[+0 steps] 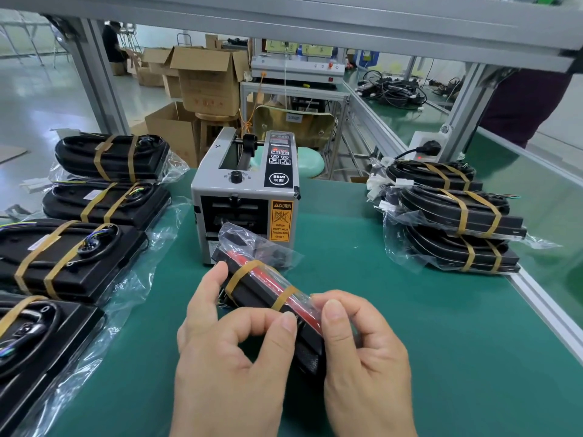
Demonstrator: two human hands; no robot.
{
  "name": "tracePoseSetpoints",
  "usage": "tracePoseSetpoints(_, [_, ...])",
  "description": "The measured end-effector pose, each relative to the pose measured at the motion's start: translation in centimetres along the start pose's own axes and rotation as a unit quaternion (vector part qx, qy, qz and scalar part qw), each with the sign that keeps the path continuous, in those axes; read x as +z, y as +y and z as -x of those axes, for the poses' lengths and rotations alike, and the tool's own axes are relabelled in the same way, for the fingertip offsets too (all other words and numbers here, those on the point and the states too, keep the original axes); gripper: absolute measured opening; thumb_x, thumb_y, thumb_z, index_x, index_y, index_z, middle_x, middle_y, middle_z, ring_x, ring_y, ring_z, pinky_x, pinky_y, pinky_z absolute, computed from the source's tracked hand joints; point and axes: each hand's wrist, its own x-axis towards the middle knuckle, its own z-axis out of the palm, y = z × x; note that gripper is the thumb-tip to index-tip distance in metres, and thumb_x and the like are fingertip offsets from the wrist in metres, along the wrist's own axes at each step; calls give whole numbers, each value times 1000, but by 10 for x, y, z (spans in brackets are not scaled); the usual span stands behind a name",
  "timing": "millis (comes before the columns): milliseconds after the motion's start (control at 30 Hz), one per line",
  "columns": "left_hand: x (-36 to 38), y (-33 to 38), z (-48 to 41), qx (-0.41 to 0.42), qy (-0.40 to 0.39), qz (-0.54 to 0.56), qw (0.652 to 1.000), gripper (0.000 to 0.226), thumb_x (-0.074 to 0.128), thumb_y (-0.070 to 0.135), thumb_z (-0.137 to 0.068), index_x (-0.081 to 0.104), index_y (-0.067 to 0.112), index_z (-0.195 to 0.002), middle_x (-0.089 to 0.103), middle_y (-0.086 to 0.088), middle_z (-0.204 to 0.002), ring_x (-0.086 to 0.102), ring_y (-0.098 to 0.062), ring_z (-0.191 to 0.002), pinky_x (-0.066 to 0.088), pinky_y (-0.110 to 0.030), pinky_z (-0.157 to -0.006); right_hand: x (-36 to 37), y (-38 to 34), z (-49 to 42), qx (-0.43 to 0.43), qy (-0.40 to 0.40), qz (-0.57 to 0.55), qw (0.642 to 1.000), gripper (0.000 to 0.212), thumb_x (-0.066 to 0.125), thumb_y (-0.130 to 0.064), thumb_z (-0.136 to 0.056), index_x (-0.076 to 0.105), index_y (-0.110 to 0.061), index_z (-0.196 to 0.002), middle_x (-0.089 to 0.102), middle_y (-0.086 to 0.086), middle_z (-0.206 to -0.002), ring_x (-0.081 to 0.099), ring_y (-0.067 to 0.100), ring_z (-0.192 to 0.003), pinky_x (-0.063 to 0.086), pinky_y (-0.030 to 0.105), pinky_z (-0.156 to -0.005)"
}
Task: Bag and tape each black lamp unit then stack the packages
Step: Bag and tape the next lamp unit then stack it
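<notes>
Held package: black lamp unit inside a clear bag — two tan tape bands, above the green surface.
Left hand: fingers pinching the bag.
Right hand: fingers gripping its near end.
Right stack: bagged, taped packages — piled.

The near end of the lamp unit is hidden behind the left hand and the right hand. The nearest bagged unit at left is cut off by the edge.

A factory packing station: a green workbench framed in aluminium, a tape dispenser at centre frame, bagged lamp units at left, cardboard boxes upper centre.
</notes>
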Motion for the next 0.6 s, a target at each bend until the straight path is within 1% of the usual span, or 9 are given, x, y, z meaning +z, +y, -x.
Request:
tracePoseSetpoints(167, [2,-2,0,10,6,-1,1000,24,73,32,-73,65,54,-69,29,34,-143,30,-3,-135,21,-18,-91,0,-2,-1,7,-4,-3,1000,26,53,-57,-77,70,-38,-84,72,-4,-87,64,28,-90,52,50,-81])
tracePoseSetpoints(333, [2,-5,0,21,9,3,1000,26,74,31,-73,64,55,-70,30,33,-142,34,-2,-132,21,-16,-90,-1,-2,0,23,-14,-14,1000,29,54,-58,-76,71,-36,-86,71,-1,-87,64,28,-92,51,52,-83])
tracePoseSetpoints(467, [4,-7,0,28,14,1,1000,21,74,35,-72,65,54,-69,29,38,-138,33,-1,-131,21,-8,-84,-3,-3,0,42,-26,-38,998,32,56,-55,-73,72,-31,-86,70,4,-92,65,27,-92,51,52,-86])
tracePoseSetpoints(500, [6,-7,0,33,19,5,999,18,73,40,-73,64,54,-69,28,39,-137,33,-1,-131,21,-5,-82,-3,-4,0,48,-28,-44,998,32,57,-54,-71,72,-30,-86,69,6,-94,66,25,-90,51,51,-86])
tracePoseSetpoints(567, [6,-6,0,23,18,14,999,6,63,59,-73,64,55,-69,27,43,-134,33,-1,-130,20,3,-81,-5,-4,-1,50,-33,-43,997,31,57,-51,-69,72,-30,-86,69,7,-96,67,22,-89,52,50,-86])
tracePoseSetpoints(600, [6,-5,-1,27,21,15,999,16,55,67,-66,64,54,-70,27,44,-134,34,-1,-130,19,4,-80,-5,-4,-2,50,-34,-42,997,30,56,-50,-69,72,-31,-87,69,6,-96,66,23,-91,51,50,-87])
